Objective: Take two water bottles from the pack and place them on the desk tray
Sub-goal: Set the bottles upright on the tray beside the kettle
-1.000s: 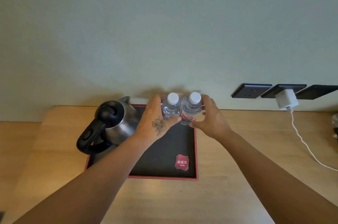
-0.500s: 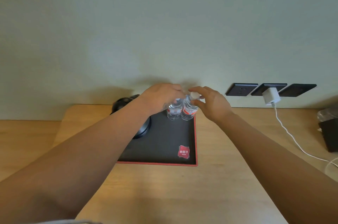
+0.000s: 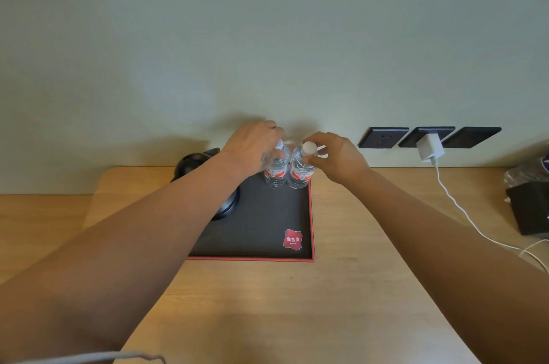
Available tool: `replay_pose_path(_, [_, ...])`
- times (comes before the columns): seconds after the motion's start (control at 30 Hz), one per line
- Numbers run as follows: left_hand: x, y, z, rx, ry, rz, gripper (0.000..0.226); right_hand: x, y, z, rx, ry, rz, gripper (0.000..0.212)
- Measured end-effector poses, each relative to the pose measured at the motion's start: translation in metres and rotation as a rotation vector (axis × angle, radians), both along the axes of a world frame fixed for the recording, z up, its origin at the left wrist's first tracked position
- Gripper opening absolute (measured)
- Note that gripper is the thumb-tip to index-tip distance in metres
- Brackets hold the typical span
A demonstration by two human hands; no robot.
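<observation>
Left hand [image 3: 255, 146] grips the left bottle [image 3: 276, 169] from above; right hand [image 3: 335, 155] pinches the right bottle [image 3: 300, 169] at its cap; both upright, touching, on the tray [image 3: 267, 224]

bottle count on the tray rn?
2. Both clear plastic water bottles stand upright side by side at the black red-edged tray's far right corner: left bottle under the left hand, right bottle under the right hand.

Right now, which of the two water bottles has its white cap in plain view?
The right bottle, nearest the tray's red right edge. The left bottle's cap is covered by the left hand.
</observation>
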State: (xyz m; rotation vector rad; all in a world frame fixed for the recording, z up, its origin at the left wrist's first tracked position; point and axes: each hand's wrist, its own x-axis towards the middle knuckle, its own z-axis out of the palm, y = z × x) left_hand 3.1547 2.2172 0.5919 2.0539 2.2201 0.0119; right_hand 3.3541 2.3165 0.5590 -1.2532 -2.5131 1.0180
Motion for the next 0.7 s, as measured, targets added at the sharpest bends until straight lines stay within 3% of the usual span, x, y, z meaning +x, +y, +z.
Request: replay_pose_path(0.7, [0.017,0.002,0.002,-0.041,-0.011,0.121,0.041,-0.010,0.000,0.005,-0.045,-0.009,-0.002,0.035])
